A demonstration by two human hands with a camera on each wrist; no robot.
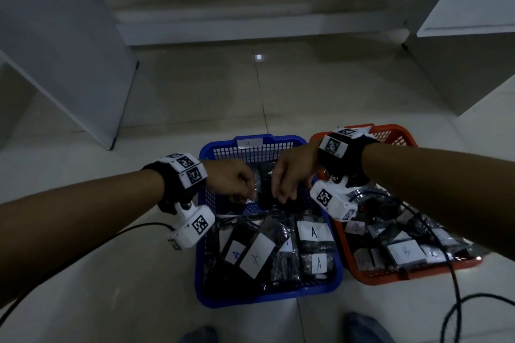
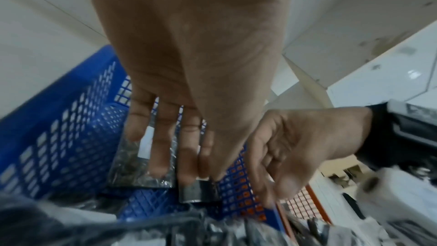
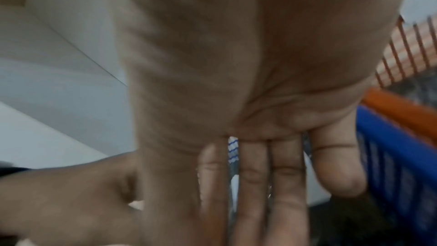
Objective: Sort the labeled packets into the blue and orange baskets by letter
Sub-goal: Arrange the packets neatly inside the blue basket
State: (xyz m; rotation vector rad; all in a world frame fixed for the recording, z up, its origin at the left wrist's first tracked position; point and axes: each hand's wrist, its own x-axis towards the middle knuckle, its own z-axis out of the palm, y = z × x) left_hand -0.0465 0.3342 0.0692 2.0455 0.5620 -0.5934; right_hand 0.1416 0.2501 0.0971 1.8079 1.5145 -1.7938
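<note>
The blue basket (image 1: 252,141) holds several dark packets with white labels marked A (image 1: 313,232). To its right, the orange basket (image 1: 404,134) holds packets marked B (image 1: 405,250). Both hands hang over the far end of the blue basket. In the left wrist view, my left hand (image 2: 165,164) has straight fingers lying against a silvery packet (image 2: 132,167) that leans on the basket wall (image 2: 59,137). My right hand (image 1: 287,192) reaches in beside it, its fingers (image 3: 253,194) straight and holding nothing I can see. What lies under the palms is hidden.
Pale floor tiles surround the baskets. A white panel (image 1: 69,50) stands at the left, a white cabinet (image 1: 459,64) at the right and a step (image 1: 250,22) behind. Black cables (image 1: 457,287) trail over the orange basket and the floor. My knees (image 1: 367,328) show at the bottom.
</note>
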